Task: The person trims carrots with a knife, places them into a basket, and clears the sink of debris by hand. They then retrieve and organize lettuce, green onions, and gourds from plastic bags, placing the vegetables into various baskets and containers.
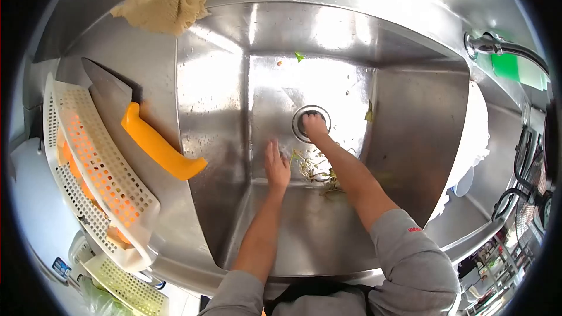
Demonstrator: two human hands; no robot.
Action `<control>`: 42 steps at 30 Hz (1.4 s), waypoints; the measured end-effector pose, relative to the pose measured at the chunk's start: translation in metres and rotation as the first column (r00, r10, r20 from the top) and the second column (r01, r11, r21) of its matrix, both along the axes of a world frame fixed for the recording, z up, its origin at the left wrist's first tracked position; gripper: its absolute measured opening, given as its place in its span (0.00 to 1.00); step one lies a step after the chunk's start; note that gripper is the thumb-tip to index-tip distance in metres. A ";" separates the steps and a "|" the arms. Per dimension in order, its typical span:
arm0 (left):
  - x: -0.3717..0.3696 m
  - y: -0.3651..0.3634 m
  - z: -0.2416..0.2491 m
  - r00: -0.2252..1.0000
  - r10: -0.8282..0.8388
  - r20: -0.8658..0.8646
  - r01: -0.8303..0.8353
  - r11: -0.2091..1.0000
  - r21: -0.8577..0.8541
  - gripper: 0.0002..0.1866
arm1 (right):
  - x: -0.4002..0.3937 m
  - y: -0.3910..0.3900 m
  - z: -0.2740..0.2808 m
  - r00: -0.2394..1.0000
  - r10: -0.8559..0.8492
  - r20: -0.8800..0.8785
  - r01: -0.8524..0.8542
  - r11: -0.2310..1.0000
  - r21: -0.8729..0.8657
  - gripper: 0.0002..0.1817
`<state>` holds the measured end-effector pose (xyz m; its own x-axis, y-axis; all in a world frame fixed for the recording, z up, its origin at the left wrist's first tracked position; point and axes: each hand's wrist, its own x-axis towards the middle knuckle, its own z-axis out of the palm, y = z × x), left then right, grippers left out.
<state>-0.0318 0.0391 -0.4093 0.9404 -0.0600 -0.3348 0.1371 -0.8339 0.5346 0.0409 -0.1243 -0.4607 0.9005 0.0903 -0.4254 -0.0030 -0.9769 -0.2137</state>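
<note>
My right hand (pixel 314 124) reaches down to the round drain (pixel 302 138) in the sink floor. Its fingers are curled into the opening, and their tips and anything in them are hidden. With fingers stretched out, my left hand (pixel 277 165) lies open and holds nothing, low in the steel sink (pixel 272 93) to the left of the drain. Between my two forearms is a loose heap of stringy plant scraps (pixel 316 169). A small green leaf bit (pixel 299 57) and an orange scrap (pixel 279 63) lie toward the back of the basin.
A large knife with a yellow handle (pixel 161 146) lies on the left ledge, beside a white perforated basket (pixel 108 158) holding orange items. A crumpled tan cloth (pixel 170 1) is at the back left. At the right are a faucet (pixel 489 45) and a white bag (pixel 473 134).
</note>
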 end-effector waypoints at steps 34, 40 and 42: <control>0.147 -0.074 -0.036 0.783 -0.598 0.169 0.616 0.783 -0.088 0.35 | -0.115 -0.067 0.023 0.992 0.021 0.125 -0.065 0.929 0.364 0.12; -0.025 -0.032 -0.008 0.453 -0.891 -0.038 0.856 0.447 -0.259 0.33 | -0.108 -0.070 0.047 0.916 -0.348 0.201 0.265 0.899 0.349 0.09; -0.040 -0.022 -0.014 0.383 -0.923 0.034 0.889 0.358 -0.285 0.31 | -0.117 -0.072 0.053 0.973 -0.228 -0.023 0.226 0.935 0.274 0.10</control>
